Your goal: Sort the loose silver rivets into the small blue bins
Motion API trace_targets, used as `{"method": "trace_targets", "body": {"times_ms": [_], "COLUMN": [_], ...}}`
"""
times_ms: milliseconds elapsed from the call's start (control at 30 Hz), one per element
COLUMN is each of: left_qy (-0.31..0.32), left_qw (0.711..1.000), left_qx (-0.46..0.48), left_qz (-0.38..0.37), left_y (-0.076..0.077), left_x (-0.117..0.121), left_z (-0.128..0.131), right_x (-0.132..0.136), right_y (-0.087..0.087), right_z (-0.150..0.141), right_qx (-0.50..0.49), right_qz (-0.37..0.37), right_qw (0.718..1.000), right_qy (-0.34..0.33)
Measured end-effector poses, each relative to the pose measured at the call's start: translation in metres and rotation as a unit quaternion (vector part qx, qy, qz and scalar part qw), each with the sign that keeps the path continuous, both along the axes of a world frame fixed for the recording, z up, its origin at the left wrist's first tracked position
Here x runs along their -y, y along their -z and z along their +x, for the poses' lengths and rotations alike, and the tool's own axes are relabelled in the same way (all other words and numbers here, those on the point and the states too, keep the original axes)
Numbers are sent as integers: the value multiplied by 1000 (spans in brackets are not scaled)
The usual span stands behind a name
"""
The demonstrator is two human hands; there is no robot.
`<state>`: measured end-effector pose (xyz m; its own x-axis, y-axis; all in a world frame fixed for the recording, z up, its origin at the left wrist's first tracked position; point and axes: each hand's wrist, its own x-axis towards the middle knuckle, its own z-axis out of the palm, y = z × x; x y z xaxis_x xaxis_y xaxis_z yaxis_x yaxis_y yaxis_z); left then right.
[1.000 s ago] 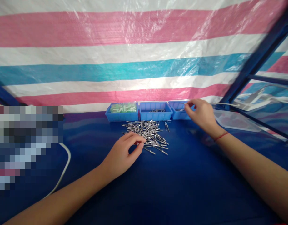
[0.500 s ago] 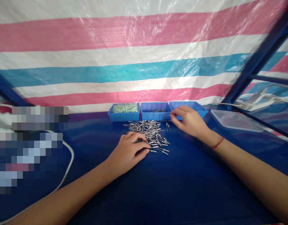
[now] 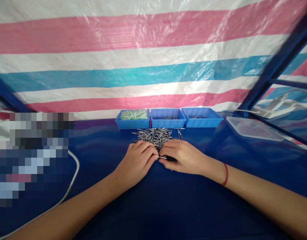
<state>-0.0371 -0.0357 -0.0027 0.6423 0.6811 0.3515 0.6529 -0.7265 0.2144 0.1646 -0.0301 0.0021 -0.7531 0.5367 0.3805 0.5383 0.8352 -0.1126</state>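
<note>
A pile of silvery blind rivets (image 3: 155, 134) lies on the blue tabletop (image 3: 153, 206), its near side partly covered by my hands. My left hand (image 3: 138, 160) rests at the pile's near left, thumb and fingertips closed on the end of one rivet (image 3: 162, 157). From the right, my right hand (image 3: 184, 155) meets it, thumb and fingers pinched around the same rivet's other end. More rivets lie beneath the right fingers.
Behind the pile stand three blue bins: the left bin (image 3: 133, 125) holds a bag of pale green pieces, the middle bin (image 3: 168, 124) and right bin (image 3: 205, 122) some rivets. A clear plastic lid (image 3: 253, 129) lies right; a white cable (image 3: 75, 173) runs left.
My right hand has come from the right bin down to the pile, beside my left hand. Rivets now show in the right bin. The left fingers have closed together.
</note>
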Motion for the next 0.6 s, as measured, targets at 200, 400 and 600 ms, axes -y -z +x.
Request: {"method": "trace_targets", "body": {"times_ms": [200, 400, 600], "left_qy": [-3, -4, -17], "left_qw": [1000, 996, 986], "left_qx": [29, 91, 166], "left_qz": [2, 8, -2], "left_y": [0, -2, -4], "left_x": [-2, -1, 1], "left_z": [0, 1, 3], "right_x": [-2, 1, 4], "right_y": [1, 0, 0], "right_z": [1, -2, -3], "right_qx": [-27, -75, -106], "right_qz": [16, 18, -3], "right_qw": [999, 997, 994], "right_qy": [7, 17, 5]}}
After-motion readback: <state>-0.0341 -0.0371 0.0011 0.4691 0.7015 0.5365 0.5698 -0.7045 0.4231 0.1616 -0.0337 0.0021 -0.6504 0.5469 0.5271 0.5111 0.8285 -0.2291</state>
